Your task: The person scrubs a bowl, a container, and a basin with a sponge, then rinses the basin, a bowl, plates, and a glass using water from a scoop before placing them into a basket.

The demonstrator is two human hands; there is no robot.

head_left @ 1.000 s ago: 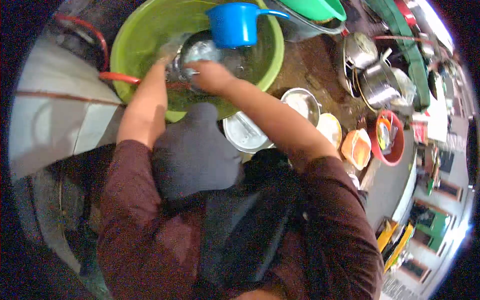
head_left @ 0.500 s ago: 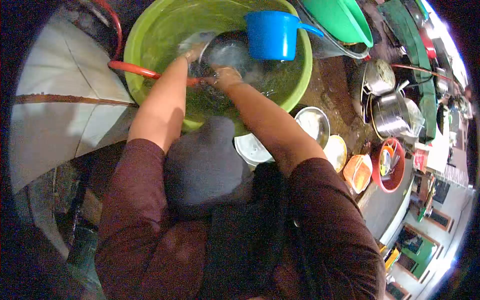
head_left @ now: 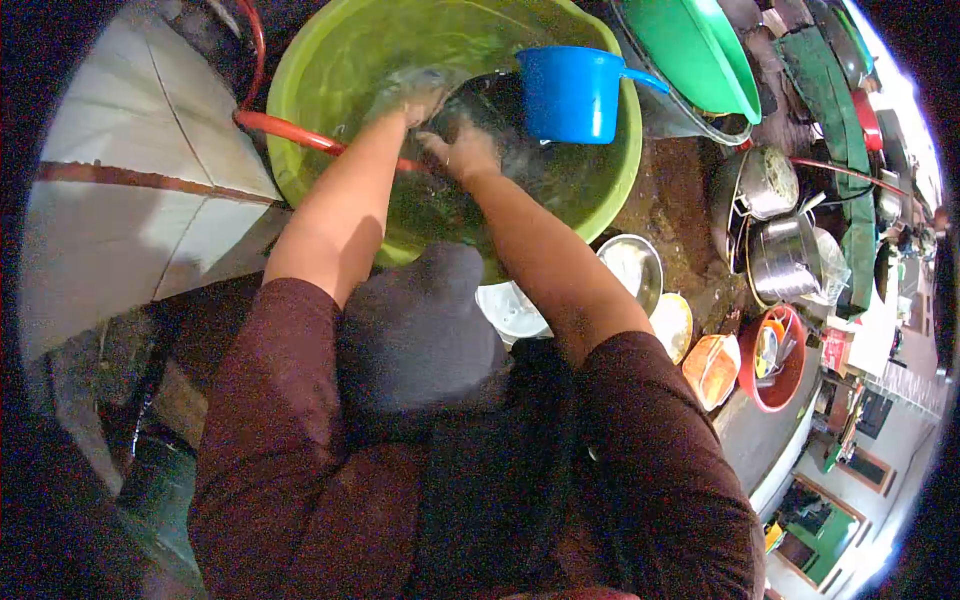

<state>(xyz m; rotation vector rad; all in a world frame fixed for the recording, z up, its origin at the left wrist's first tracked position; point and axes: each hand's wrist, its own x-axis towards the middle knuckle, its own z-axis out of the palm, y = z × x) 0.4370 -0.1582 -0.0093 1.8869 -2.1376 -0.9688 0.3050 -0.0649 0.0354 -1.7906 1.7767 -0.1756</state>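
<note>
A large yellow-green tub [head_left: 627,165] holds water, and both hands reach into it. My left hand [head_left: 423,103] is at the water's surface beside a dark round vessel [head_left: 490,98]; its fingers are blurred and partly hidden. Against the near side of that vessel lies my right hand [head_left: 462,150], with thumb and fingers apart; whether it grips the rim cannot be made out. A red hose [head_left: 300,133] crosses the tub's left rim and ends near my right hand. The blue dipper [head_left: 572,95] floats to the right of the dark vessel.
Right of the tub are a green basin [head_left: 700,50], a metal bowl [head_left: 632,268], a steel pot [head_left: 785,258], an orange container [head_left: 712,370] and a red bucket [head_left: 777,390]. A white bowl [head_left: 512,308] sits at the tub's near side. White tiles [head_left: 120,230] border the left.
The view has shifted, so the tub appears farther right. My right hand has moved from the hose end onto the dark vessel's near side, its fingers more spread. Less of the dark vessel shows.
</note>
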